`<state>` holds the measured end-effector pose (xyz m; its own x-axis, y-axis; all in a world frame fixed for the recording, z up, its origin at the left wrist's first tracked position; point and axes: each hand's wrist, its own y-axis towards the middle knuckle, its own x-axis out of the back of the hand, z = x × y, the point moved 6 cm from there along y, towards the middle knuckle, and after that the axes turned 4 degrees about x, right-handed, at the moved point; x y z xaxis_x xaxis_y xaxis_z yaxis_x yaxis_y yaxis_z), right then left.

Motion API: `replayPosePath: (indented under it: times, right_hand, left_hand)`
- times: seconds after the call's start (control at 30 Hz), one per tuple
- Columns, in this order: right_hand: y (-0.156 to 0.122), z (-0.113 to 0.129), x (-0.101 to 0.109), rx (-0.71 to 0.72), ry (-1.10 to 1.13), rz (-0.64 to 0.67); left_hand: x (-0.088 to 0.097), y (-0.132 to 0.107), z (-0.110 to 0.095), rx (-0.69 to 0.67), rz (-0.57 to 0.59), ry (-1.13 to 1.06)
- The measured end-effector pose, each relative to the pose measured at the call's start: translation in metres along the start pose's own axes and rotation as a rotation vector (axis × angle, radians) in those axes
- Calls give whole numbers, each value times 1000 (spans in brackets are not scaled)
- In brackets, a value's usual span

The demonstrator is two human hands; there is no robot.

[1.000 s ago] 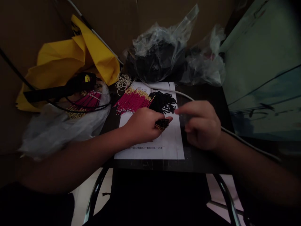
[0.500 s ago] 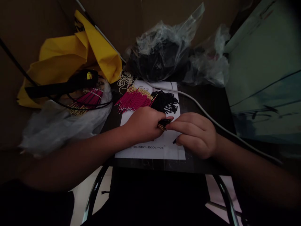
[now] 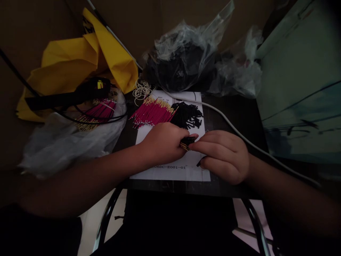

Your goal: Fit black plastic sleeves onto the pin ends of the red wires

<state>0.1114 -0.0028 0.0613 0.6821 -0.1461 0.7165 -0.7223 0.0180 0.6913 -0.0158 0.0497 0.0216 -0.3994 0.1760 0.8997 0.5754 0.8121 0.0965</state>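
My left hand [image 3: 162, 144] is closed round a small bundle of gold-tipped wires [image 3: 185, 143] whose ends stick out to the right. My right hand [image 3: 225, 154] is closed too, its fingertips pinched against those ends, with a small black piece [image 3: 200, 162] under its fingers. Both hands rest over a white printed sheet [image 3: 176, 170] on a dark table. Just behind them lie a heap of magenta wires with gold tips [image 3: 152, 113] and a pile of small black sleeves [image 3: 188, 115].
A yellow bag [image 3: 77, 64], a black tool with cable [image 3: 71, 96] and more magenta wires [image 3: 99, 112] on clear plastic sit at the left. Clear bags of black parts [image 3: 181, 62] stand behind. A white cable [image 3: 239, 135] crosses the table. Rubber bands [image 3: 141, 90] lie nearby.
My right hand came down and left from a raised position until its fingertips met the wire ends held in my left hand. The left hand stayed almost still.
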Motion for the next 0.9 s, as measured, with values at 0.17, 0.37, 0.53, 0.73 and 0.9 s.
replayPosePath:
  times: [0.17,0.37,0.53,0.73,0.9]
  right_hand:
    - [0,0,-1,-15,-2,-9]
    - [3,1,1,6,-23,14]
    - [2,0,0,-16,-28,26]
    - [1,0,-5,-103,-21,73]
    - [-1,-2,-1,-132,16,101]
  left_hand:
    - [-1,0,0,-12,7,20]
    - [-2,2,1,-6,16,14]
    - [-2,2,2,1,11,1]
    - [-2,2,2,14,12,-28]
    - [-1,2,1,-11,1,-20]
